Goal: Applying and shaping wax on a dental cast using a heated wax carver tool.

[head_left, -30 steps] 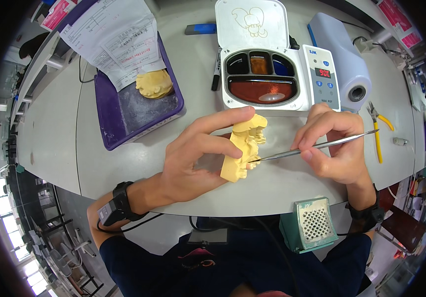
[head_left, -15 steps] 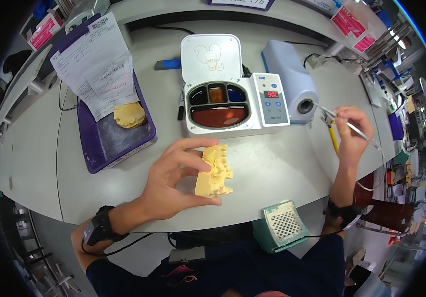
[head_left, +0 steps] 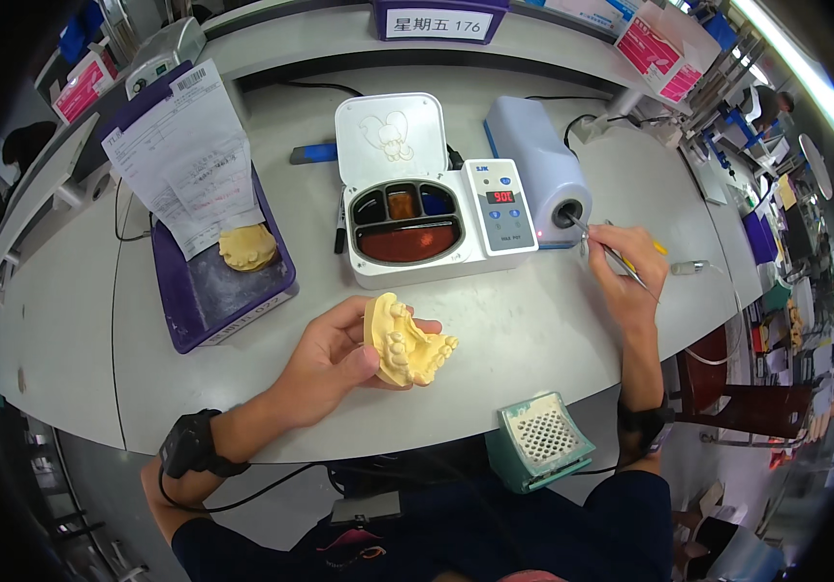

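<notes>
My left hand [head_left: 325, 357] holds a pale yellow plaster dental cast [head_left: 402, 349] in front of the wax pot, thumb on its near side, teeth and arch showing. A slim metal waxing instrument [head_left: 582, 228] is pinched in the fingers of my right hand [head_left: 628, 276]. Its tip is in the round dark opening of a blue-grey heater box [head_left: 538, 155], where a small red light glows. Left of the heater stands a white wax pot [head_left: 378, 279], lid raised, with red-brown wax [head_left: 412, 244] in its large front compartment and smaller compartments behind.
At left, a purple tray [head_left: 189, 339] holds another yellow cast piece [head_left: 247, 248] and papers [head_left: 184, 160]. A green box with a perforated top [head_left: 545, 434] sits at the bench's near edge. A black marker [head_left: 340, 228] lies beside the pot; a cable [head_left: 735, 310] trails at right.
My left hand has turned the cast so its arch and teeth show. My right hand has brought the instrument's tip into the heater opening. The heater's red light now shows; the view has shifted.
</notes>
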`<state>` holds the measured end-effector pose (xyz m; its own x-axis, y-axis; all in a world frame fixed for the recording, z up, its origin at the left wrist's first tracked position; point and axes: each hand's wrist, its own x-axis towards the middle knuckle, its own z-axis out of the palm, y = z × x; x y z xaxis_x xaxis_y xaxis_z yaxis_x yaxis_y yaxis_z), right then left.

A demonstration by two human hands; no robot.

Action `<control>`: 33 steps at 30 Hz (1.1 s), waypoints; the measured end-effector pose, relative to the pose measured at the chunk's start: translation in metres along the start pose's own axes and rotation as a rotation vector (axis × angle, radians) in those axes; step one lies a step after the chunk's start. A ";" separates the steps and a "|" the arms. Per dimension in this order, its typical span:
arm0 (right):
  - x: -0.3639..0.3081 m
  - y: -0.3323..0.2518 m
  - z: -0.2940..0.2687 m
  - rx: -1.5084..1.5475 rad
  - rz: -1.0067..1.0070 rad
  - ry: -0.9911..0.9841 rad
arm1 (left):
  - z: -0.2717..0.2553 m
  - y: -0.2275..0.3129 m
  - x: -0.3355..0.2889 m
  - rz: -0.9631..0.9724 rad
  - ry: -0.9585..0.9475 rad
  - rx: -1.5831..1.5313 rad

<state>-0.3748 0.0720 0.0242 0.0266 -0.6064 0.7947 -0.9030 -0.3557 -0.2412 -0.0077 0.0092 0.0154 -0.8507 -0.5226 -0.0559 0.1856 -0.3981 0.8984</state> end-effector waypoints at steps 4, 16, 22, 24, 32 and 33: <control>-0.001 -0.004 0.001 0.010 0.076 0.000 | -0.003 -0.003 0.002 -0.045 -0.040 -0.097; -0.001 -0.004 0.000 0.046 0.150 0.010 | 0.003 -0.001 0.003 -0.018 -0.081 -0.063; 0.001 -0.005 -0.002 0.052 0.147 0.005 | 0.004 0.002 -0.002 -0.106 -0.060 -0.023; 0.001 -0.005 -0.002 0.048 0.140 0.001 | -0.005 -0.001 -0.002 -0.102 -0.069 0.060; -0.007 0.007 -0.003 0.134 0.200 0.024 | 0.004 -0.001 -0.006 0.163 0.089 0.281; -0.010 0.011 -0.006 0.149 0.204 0.026 | 0.005 -0.003 -0.004 0.289 0.124 0.370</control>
<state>-0.3880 0.0787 0.0170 -0.1628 -0.6588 0.7345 -0.8149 -0.3299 -0.4765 -0.0073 0.0166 0.0150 -0.7210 -0.6671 0.1875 0.1990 0.0598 0.9782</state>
